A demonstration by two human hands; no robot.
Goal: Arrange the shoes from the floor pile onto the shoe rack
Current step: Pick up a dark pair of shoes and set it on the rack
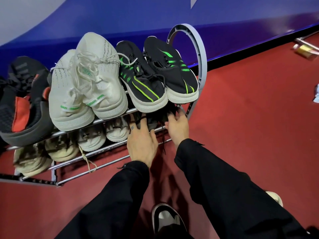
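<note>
Shoe rack (110, 116): a metal-bar rack with a grey looped end piece, running from the lower left of the frame up to the centre right, set against a blue wall on a red floor.
Top tier: from left to right, a black-and-orange shoe (22, 104), a pair of white sneakers (86, 83) with green heel tabs, and a pair of black sneakers with green stripes (155, 73), all heels toward the camera.
Middle tier: white shoe heels (117, 131) at the centre; at its right end a dark shoe (151, 118), mostly hidden in shadow, with black laces hanging over the front bar.
Lower tier: beige shoes (34, 157) at the lower left, one lace dangling.
Left hand (143, 144): centre of the frame, fingers spread and reaching into the middle tier at the dark shoe; whether it grips cannot be told.
Right hand (177, 126): just right of the left, fingers curled into the same spot by the rack's end; its hold is hidden too.
Sleeves: black, both arms.
Bottom of frame: a black-and-white shoe (165, 219) on the floor.
</note>
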